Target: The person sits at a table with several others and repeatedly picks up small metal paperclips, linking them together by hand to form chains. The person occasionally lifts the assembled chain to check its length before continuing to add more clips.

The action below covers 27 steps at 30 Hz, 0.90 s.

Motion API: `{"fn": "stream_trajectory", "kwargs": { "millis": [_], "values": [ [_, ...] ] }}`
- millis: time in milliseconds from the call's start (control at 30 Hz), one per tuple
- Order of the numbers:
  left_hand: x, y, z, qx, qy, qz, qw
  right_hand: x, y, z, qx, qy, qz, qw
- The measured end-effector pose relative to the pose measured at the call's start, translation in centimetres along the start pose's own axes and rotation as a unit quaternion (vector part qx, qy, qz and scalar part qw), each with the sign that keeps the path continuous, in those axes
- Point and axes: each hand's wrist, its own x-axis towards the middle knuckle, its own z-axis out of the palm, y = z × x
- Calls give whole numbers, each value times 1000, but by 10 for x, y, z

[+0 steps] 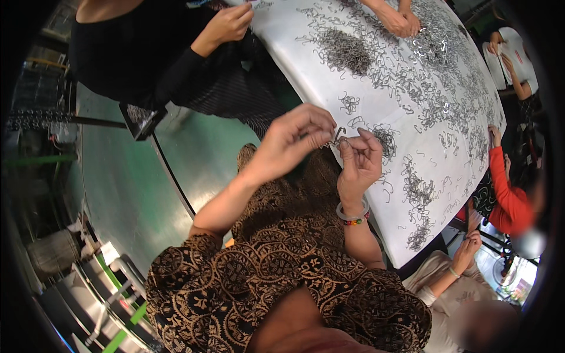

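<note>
My left hand (298, 140) and my right hand (360, 160) meet just over the near edge of the table. A small dark bent-wire hook (341, 133) shows between their fingertips. The right thumb and forefinger pinch it, while the other fingers of that hand curl upward. Left fingers and thumb are pressed together at the hook's other side; what exactly lies inside them is partly hidden. Right beside my right hand is a small heap of grey wire hooks (385, 141), and a smaller cluster of hooks (349, 103) lies farther off.
A white-covered table (385, 226) carries loose wire hooks and a dense dark pile (346, 52). A co-worker's hands (401, 22) touch hooks at the far side. A person in black (126, 53) sits at the left; a red-sleeved person (509, 200) is at the right. Green floor (126, 170) lies leftward.
</note>
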Motion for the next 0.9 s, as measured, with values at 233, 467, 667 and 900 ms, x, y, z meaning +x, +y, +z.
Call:
{"fn": "stream_trajectory", "kwargs": {
  "millis": [233,467,667,900],
  "values": [
    [2,-9,25,91,75,-12,993,-10,8,4,-83,-1,-63,995],
    [1,2,20,100,57,-3,993,42,1,-48,-321,-24,-70,944],
    [-7,-4,19,110,82,14,990,150,55,-169,-494,34,-41,868],
    [-10,4,13,198,71,-24,977,175,104,-181,-652,-60,-28,755]
  ]
}}
